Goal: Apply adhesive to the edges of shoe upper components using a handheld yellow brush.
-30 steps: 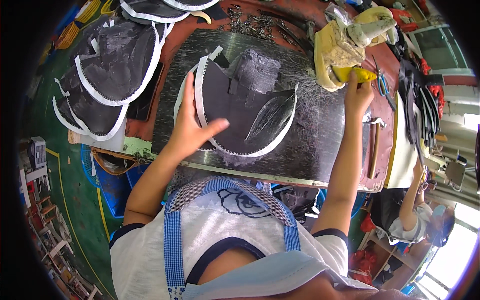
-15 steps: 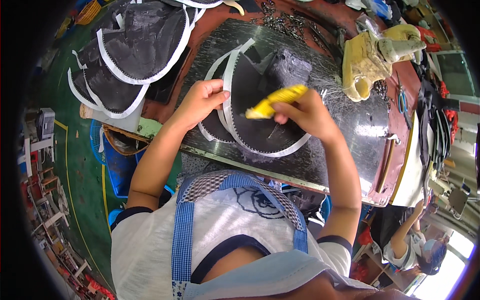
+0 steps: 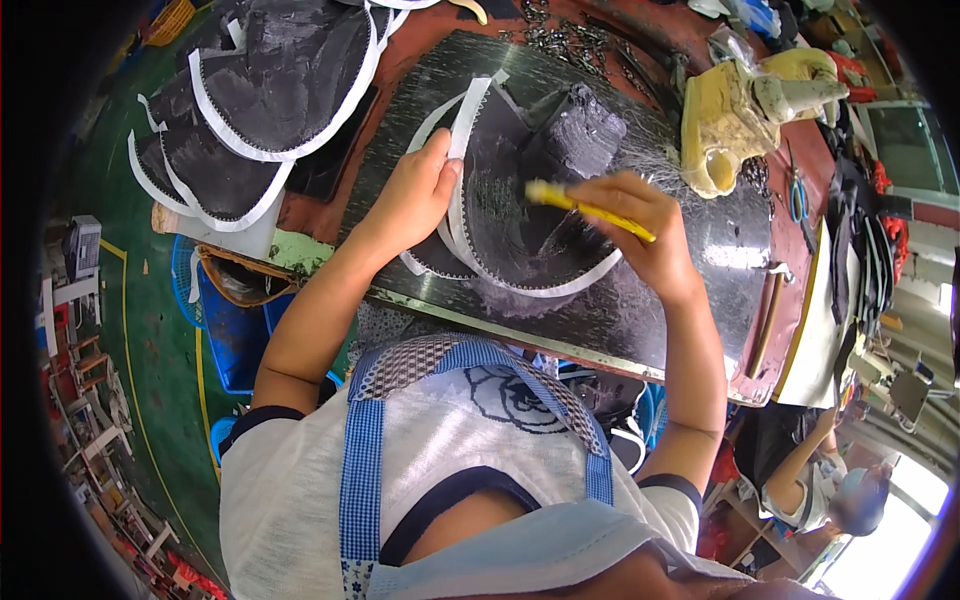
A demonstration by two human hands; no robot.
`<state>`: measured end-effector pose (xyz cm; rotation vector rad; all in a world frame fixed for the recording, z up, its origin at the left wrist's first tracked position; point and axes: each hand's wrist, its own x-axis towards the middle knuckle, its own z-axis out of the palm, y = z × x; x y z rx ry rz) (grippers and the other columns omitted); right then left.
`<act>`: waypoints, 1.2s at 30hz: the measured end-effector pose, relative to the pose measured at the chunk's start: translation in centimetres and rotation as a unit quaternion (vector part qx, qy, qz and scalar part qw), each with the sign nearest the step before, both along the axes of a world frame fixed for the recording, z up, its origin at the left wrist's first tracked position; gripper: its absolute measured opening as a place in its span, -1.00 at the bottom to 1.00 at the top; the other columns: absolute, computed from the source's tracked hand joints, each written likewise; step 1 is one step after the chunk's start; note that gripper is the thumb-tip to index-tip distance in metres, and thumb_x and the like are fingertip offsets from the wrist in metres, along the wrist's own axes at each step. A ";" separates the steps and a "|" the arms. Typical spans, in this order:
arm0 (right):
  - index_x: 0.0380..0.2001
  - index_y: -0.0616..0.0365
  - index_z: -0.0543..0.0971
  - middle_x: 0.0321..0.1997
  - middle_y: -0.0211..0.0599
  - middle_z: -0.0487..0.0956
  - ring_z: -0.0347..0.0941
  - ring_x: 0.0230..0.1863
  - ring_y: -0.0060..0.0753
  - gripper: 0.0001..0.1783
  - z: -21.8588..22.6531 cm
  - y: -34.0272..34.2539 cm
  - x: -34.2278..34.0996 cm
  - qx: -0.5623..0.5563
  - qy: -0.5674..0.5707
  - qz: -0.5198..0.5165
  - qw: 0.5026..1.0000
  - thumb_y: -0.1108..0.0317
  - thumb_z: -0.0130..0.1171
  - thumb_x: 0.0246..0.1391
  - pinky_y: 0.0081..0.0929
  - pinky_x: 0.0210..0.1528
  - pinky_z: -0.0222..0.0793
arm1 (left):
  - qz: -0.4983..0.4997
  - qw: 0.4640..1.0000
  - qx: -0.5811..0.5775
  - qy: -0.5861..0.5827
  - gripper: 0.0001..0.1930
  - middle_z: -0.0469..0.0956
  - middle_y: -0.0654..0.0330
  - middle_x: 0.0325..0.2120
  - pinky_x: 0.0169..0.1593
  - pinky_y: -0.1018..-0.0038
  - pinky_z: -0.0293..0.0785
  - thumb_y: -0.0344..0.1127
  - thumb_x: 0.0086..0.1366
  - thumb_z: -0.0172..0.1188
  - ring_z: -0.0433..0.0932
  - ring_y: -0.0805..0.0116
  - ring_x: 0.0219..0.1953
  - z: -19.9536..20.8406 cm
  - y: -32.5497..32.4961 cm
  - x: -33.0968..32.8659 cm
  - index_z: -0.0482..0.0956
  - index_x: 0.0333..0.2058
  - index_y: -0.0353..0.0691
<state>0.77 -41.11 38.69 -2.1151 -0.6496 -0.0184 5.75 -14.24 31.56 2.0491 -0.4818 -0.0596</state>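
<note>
On a dark, scratched work board (image 3: 715, 320) lies a black curved panel (image 3: 500, 165) edged with a white band that has a toothed line along it. A second white-banded panel (image 3: 428, 262) shows partly from beneath its left side. My left hand (image 3: 415, 195) is closed on the white band at the upper panel's left edge, thumb on top. In my right hand (image 3: 640, 225) is a yellow brush (image 3: 605, 212) with a pale tip, held low over the panel's middle; whether the tip touches cannot be made out. A dark, smeared block (image 3: 582, 130) sits just beyond the brush.
More white-edged black panels (image 3: 285, 90) are piled at the far left. A stained yellowish container (image 3: 715, 135) stands at the far right, near blue-handled scissors (image 3: 797, 198). Small metal pieces (image 3: 570, 50) lie along the back. Another person (image 3: 815, 490) is at lower right.
The yellow brush has swung round in my right hand, its tip now further up and right on the panel. My left hand stays on the band. Pale streaks show on the panel.
</note>
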 end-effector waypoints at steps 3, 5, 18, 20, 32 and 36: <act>-0.28 0.25 0.64 -0.24 -0.20 0.63 0.52 -0.21 -0.21 -0.76 -1.2 -0.1 -0.7 -0.033 -0.071 0.094 0.992 0.58 0.27 -0.13 -0.31 -0.17 0.43 | 0.007 0.998 0.063 0.019 -0.85 0.52 -0.13 -0.36 -0.20 0.29 0.42 -0.48 0.34 -0.05 0.54 -0.15 -0.25 -0.1 -0.3 0.3 0.31 -0.14 -0.34; -0.29 0.21 0.64 -0.28 -0.26 0.64 0.52 -0.28 -0.22 -0.76 -0.9 -0.3 -2.8 0.000 0.010 0.170 0.985 0.57 0.28 -0.13 -0.29 -0.23 0.41 | 0.002 0.999 0.037 0.008 -0.85 0.52 -0.15 -0.35 -0.21 0.27 0.41 -0.47 0.34 -0.05 0.52 -0.21 -0.23 -0.5 -0.4 0.7 0.30 -0.14 -0.34; -0.48 0.32 0.59 -0.58 -0.40 0.57 0.41 -0.58 -0.63 -0.76 -6.2 -6.4 -3.3 0.034 0.016 -0.375 0.926 0.33 0.22 0.15 -0.64 -0.53 0.30 | -0.033 0.999 0.012 0.003 -0.86 0.47 -0.29 -0.46 -0.26 0.06 0.38 -0.45 0.31 -0.03 0.48 -0.32 -0.29 0.4 -0.5 0.9 0.27 -0.21 -0.36; -0.48 0.31 0.59 -0.59 -0.41 0.55 0.38 -0.59 -0.65 -0.73 -6.3 -9.1 -2.3 0.031 -0.034 -0.392 0.919 0.30 0.18 0.19 -0.64 -0.57 0.26 | -0.058 0.998 0.006 0.025 -0.84 0.55 -0.13 -0.38 -0.19 0.26 0.43 -0.48 0.33 -0.05 0.57 -0.10 -0.26 -0.1 -0.3 1.8 0.32 -0.13 -0.35; -0.44 0.33 0.53 -0.55 0.10 0.52 0.47 -0.50 0.09 -0.56 -2.6 -18.3 5.0 -0.132 -0.088 -0.480 0.863 0.08 0.09 0.18 -0.17 -0.42 0.32 | 0.224 0.903 -0.364 0.040 -0.61 0.46 0.06 -0.04 -0.05 0.27 0.50 -0.24 0.40 0.03 0.52 0.26 -0.07 5.5 10.0 21.4 0.25 0.09 -0.33; -0.46 0.34 0.55 -0.57 0.11 0.52 0.46 -0.46 0.22 -0.56 -3.4 -17.8 5.9 -0.232 -0.094 -0.439 0.863 0.08 0.11 0.17 -0.14 -0.42 0.33 | 0.213 0.946 -0.187 -0.154 -0.34 0.33 0.00 0.16 0.17 0.39 0.33 -0.19 0.29 0.19 0.38 0.25 0.15 5.3 5.4 17.6 0.13 0.23 -0.38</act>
